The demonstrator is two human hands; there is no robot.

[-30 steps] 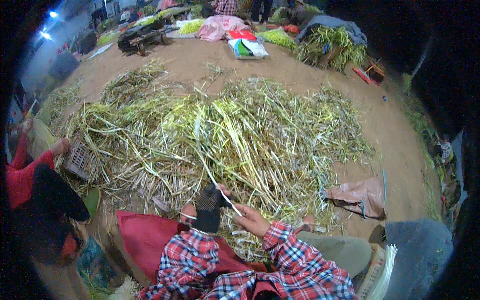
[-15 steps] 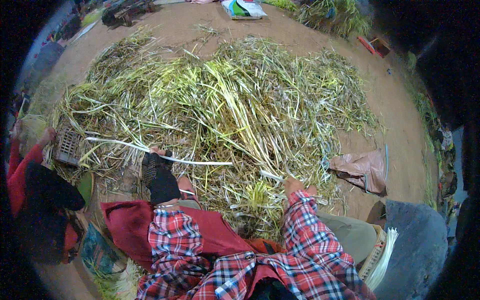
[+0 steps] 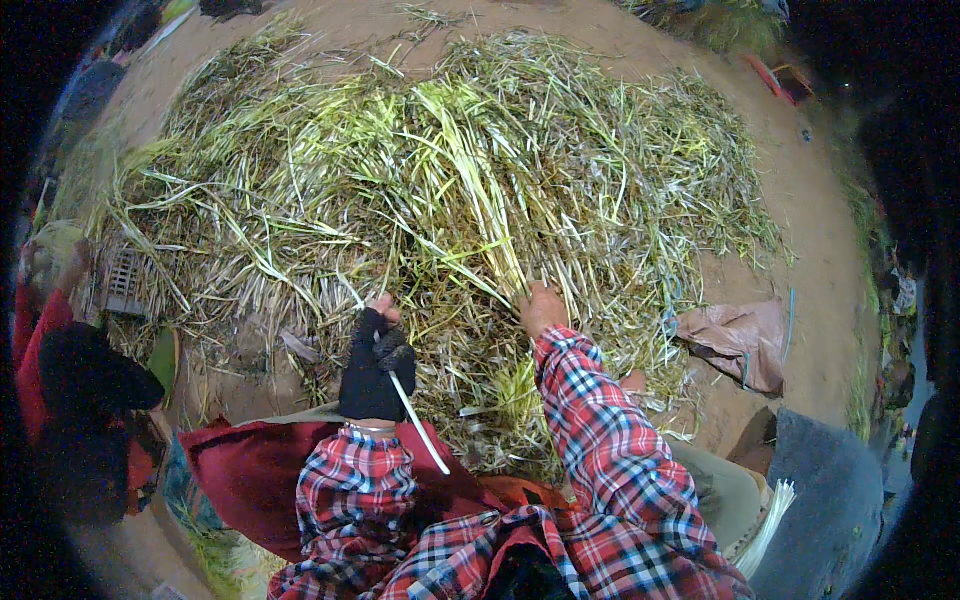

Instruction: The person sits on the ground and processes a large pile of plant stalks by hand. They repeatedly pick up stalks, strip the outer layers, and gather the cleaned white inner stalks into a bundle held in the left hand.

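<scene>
My left hand, in a black fingerless glove, holds a long white stalk that hangs slanting down over a maroon cloth at my legs. Its fingers are closed round the stalk. My right hand is bare and reaches into the lower middle of a big loose pile of leafy stalks. Its fingers are curled at the lower ends of pale yellow-green stalks; the fingertips are partly hidden among them. Both forearms are in red plaid sleeves.
Another person in red and black sits at my left beside a plastic crate. A pinkish sack lies at the right. White stalks lie near my right hip. A red object is on the dirt floor beyond.
The view tilts further down. My left hand went left, then back rightward, the white stalk turning from flat to slanting. My right hand left that stalk and reached forward into the pile.
</scene>
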